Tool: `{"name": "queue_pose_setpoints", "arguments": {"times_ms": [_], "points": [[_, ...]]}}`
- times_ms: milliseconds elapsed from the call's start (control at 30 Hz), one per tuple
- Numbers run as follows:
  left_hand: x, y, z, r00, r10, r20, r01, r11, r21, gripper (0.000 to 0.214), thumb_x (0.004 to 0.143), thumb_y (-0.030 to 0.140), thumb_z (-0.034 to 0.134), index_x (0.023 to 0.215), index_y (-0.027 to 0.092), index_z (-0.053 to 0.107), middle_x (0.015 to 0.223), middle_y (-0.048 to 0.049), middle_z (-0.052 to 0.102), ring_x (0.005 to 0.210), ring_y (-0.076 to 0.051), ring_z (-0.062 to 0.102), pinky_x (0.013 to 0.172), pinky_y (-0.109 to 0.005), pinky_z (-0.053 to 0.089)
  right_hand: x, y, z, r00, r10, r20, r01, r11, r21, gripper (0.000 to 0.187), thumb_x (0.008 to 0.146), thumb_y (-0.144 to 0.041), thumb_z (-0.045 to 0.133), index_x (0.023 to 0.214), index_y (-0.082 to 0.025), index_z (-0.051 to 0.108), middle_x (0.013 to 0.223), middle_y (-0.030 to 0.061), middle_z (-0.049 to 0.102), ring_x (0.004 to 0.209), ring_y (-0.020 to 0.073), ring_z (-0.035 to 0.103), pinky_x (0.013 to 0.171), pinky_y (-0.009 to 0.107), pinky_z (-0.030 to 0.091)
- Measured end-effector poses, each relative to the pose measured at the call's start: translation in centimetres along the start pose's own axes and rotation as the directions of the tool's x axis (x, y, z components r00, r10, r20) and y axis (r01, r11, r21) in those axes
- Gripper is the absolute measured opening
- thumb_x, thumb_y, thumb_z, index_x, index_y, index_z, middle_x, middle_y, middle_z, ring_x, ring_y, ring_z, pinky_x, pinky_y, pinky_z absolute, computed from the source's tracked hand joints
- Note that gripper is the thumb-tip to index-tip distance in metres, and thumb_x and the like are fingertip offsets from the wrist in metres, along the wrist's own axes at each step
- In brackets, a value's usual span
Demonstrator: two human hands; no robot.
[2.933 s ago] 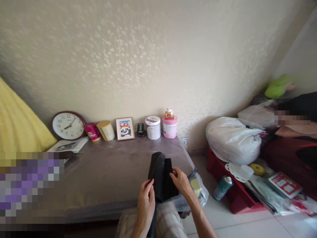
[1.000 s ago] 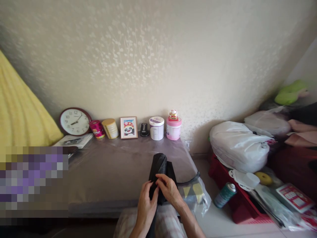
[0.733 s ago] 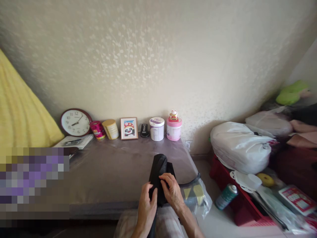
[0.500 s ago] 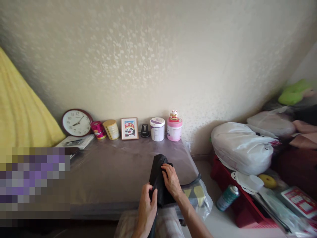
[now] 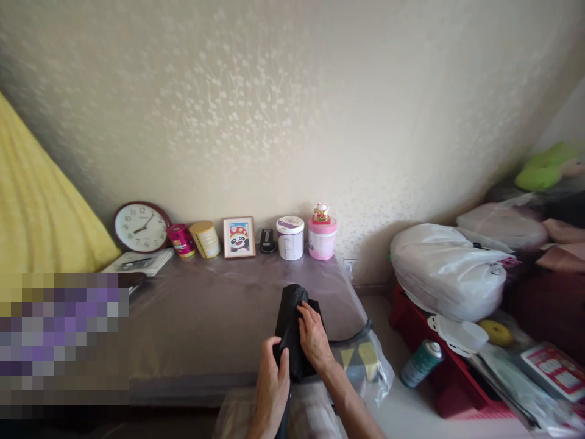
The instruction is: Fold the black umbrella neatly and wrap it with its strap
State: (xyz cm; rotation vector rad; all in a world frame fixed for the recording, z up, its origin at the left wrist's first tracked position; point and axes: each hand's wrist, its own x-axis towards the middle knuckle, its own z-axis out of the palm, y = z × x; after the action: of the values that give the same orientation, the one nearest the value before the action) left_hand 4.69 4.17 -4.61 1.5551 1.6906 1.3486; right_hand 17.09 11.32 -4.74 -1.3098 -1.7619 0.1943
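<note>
A black folded umbrella is held above the near edge of the covered table, its thick end pointing away from me. A dark shaft or handle runs down from it towards my lap. My left hand grips the lower left side, thumb and fingers bent around the fabric. Against the right side lies my right hand, its fingers curled over the folds and pressing them. A loose flap of black fabric shows beyond the right fingers. The umbrella's underside is hidden.
Along the wall stand a clock, a picture frame, a purple-white tub and a pink tub with a cat figurine. To the right are a spray can, a red crate and a white bag.
Both hands stay on the umbrella with only slight shifts. The fabric flap beyond my right fingers shows a little wider than before.
</note>
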Motion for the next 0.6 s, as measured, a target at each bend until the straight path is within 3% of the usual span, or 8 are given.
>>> {"name": "queue_pose_setpoints", "arguments": {"times_ms": [133,267,400,500,600], "points": [[0.1,-0.1,0.0,0.996,0.075,0.051,-0.074,0.997,-0.015,0.043,0.09,0.033,0.034,0.131,0.022,0.038,0.125,-0.0081,0.05,0.117,-0.018,0.048,0.098,-0.036,0.04,-0.3,0.2,0.5,0.991,0.122,-0.049,-0.12,0.992,0.045,0.033,0.085,-0.022,0.042,0.114,-0.014,0.055,0.12,0.0159,0.055,0.113,0.024,0.052,0.096,0.043,0.043],[0.3,-0.4,0.0,0.992,0.1,0.081,-0.103,0.994,0.031,0.034,0.09,0.027,0.032,0.112,0.025,0.058,0.11,-0.0046,0.056,0.102,-0.015,0.057,0.092,-0.032,0.045,-1.4,-0.1,0.9,0.986,0.158,-0.052,-0.15,0.98,0.13,0.038,0.085,-0.028,0.042,0.118,-0.013,0.052,0.114,0.0149,0.059,0.109,0.0227,0.055,0.094,0.04,0.046],[0.2,-0.9,-0.2,0.987,0.16,0.031,-0.162,0.983,0.09,0.034,0.09,0.022,0.032,0.111,0.022,0.059,0.104,-0.0053,0.057,0.096,-0.014,0.059,0.088,-0.029,0.048,-2.3,-1.2,1.0,0.99,0.134,-0.053,-0.127,0.985,0.119,0.039,0.085,-0.03,0.044,0.117,-0.011,0.055,0.12,0.0176,0.056,0.115,0.025,0.052,0.096,0.042,0.044],[0.3,-1.1,-0.8,0.958,0.285,-0.025,-0.271,0.932,0.239,0.033,0.09,0.021,0.033,0.11,0.02,0.059,0.119,-0.0098,0.05,0.11,-0.019,0.053,0.093,-0.036,0.046,-2.5,-2.1,0.8,0.992,0.123,-0.033,-0.12,0.989,0.084,0.039,0.085,-0.028,0.044,0.117,-0.01,0.057,0.123,0.019,0.054,0.116,0.0263,0.051,0.096,0.044,0.044],[0.4,-0.9,-1.6,0.913,0.407,-0.017,-0.359,0.823,0.44,0.033,0.088,0.018,0.035,0.109,0.017,0.06,0.133,-0.0131,0.04,0.121,-0.026,0.043,0.096,-0.044,0.043,-2.5,-2.8,0.6,0.992,0.122,-0.016,-0.122,0.991,0.051,0.038,0.084,-0.027,0.045,0.117,-0.012,0.058,0.125,0.0181,0.053,0.116,0.0267,0.051,0.096,0.045,0.043]]}}
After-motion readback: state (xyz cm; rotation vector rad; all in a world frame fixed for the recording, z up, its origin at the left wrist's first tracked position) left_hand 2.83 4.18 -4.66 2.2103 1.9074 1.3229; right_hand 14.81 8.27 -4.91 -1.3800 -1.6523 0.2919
